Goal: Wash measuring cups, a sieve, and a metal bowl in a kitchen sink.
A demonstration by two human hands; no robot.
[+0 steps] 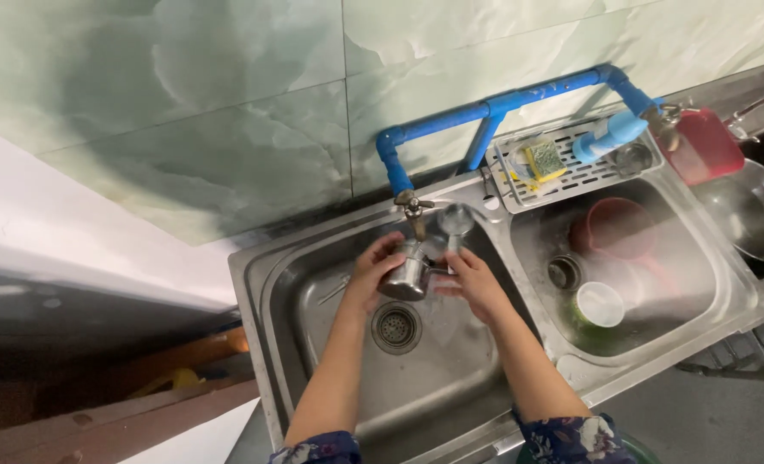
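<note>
Both hands, left hand (371, 273) and right hand (470, 282), gripping steel cup (405, 277).

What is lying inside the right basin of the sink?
In the right basin lie a red scoop, a green cup with a white inside and the drain. The floor beneath the scoop is hidden.

**Packaging: just two items, both on back rack**

Wire rack (571, 176) behind right sink basin holds a small clear pouch (543, 159) w/ yellow-green contents, lying flat, left-centre of rack. Beside it, to the right, a light-blue plastic bottle (609, 136) lies on its side, cap end toward the pouch. No labels readable, no signs, no screens in view.
</note>
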